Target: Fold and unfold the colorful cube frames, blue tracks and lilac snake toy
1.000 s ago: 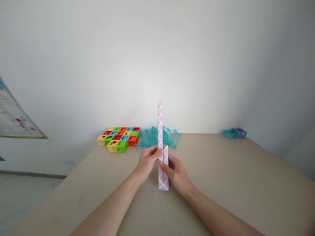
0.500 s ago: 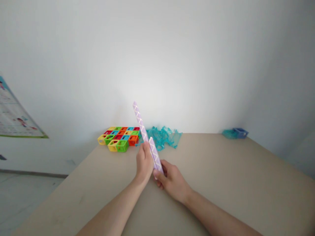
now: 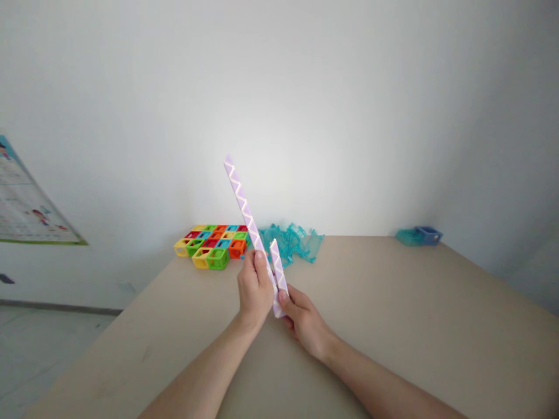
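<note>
A lilac and white snake puzzle [image 3: 242,201] is held up over the table between both hands. Its long straight part leans to the upper left, while a shorter part stands close to it on the right, and the two come together at the bottom. My left hand [image 3: 254,286] is closed around the long part, thumb in front. Lower down, my right hand [image 3: 305,317] pinches the short part with the thumb on its face. The right fingers behind the puzzle are partly hidden.
Colourful open cube blocks [image 3: 213,244] sit in rows at the back left of the table [image 3: 375,302]. Beside them lies a heap of translucent teal plastic pieces [image 3: 290,241]. A blue bin [image 3: 428,235] with a teal piece stands back right, near the wall [image 3: 349,116].
The long part now reaches higher and further left. A gap has opened at the top between the short part and the long part. My right hand has shifted slightly right.
</note>
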`<action>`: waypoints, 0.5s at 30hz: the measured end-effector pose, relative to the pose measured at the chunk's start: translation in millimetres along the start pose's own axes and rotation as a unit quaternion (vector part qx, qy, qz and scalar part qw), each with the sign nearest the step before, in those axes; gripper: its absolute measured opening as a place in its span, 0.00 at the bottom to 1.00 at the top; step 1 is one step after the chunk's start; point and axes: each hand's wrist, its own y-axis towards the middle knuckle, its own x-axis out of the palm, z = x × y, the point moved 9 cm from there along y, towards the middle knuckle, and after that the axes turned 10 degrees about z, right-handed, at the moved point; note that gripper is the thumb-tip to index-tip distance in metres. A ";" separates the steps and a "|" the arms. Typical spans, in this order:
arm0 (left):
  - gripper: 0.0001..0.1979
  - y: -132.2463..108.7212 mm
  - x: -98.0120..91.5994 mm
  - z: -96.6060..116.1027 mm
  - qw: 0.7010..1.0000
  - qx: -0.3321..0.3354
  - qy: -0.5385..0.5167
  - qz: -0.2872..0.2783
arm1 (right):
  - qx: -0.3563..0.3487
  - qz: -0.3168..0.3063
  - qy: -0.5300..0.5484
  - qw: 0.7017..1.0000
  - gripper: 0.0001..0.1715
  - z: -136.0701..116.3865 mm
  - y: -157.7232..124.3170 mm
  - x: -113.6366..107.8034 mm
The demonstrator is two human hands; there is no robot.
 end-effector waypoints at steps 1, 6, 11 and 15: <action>0.17 -0.2 -0.9 2.1 1.000 0.007 -0.010 0.001 | 0.032 0.007 0.012 0.999 0.30 4.6 1.3 -0.9; 0.20 -5.3 -0.6 14.2 0.991 0.026 -0.133 -0.020 | 0.136 0.014 0.034 0.990 0.27 12.6 0.9 -4.6; 0.25 -8.9 10.8 -3.5 0.954 -0.134 -0.263 -0.047 | 0.109 0.003 0.091 0.990 0.25 5.2 -3.2 -0.8; 0.19 -12.5 23.8 -7.9 0.923 -0.192 -0.323 -0.085 | -0.043 0.100 0.061 0.992 0.24 -12.0 1.6 -16.7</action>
